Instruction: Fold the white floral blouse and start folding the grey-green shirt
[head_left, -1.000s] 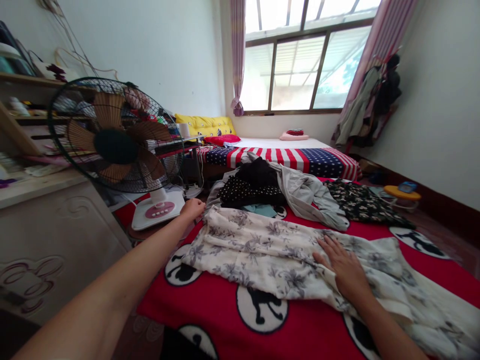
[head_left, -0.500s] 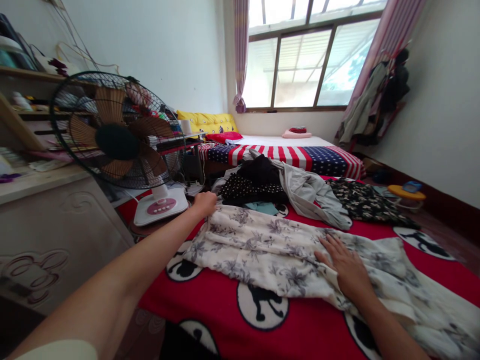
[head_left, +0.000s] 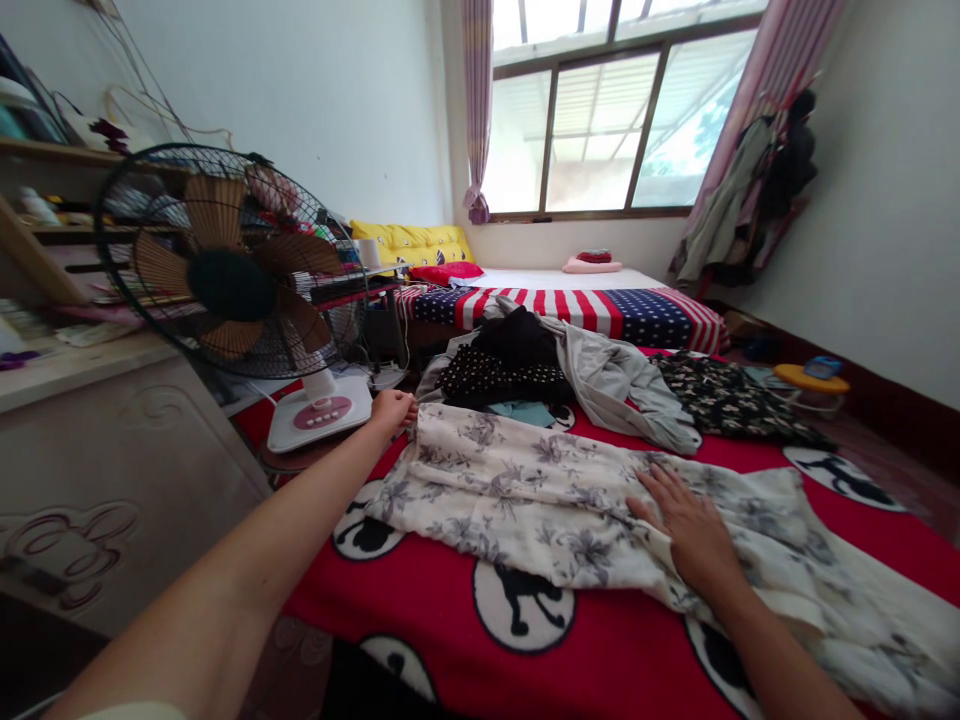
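A cream garment with grey floral print point(head_left: 510, 490) lies spread across a red blanket point(head_left: 622, 650) patterned with white circles and black figures. My left hand point(head_left: 394, 411) is closed, pinching the garment's far left corner. Toward the garment's right half, my right hand point(head_left: 686, 520) rests flat on the cloth with its fingers spread. The garment's right end is rumpled and partly covered by my right forearm. Just beyond it lie a black dotted garment point(head_left: 495, 378) and a light grey garment point(head_left: 611, 385), heaped together.
An electric fan point(head_left: 232, 285) stands close on the left, beside a carved cabinet point(head_left: 127, 470). A black floral garment point(head_left: 739, 405) lies at the right. Farther back are a second bed with a flag-patterned cover point(head_left: 570, 315) and a small yellow stool point(head_left: 810, 379).
My left hand has shifted slightly left, drawing the garment's corner with it. My right hand stays flat on the cloth in nearly the same place.
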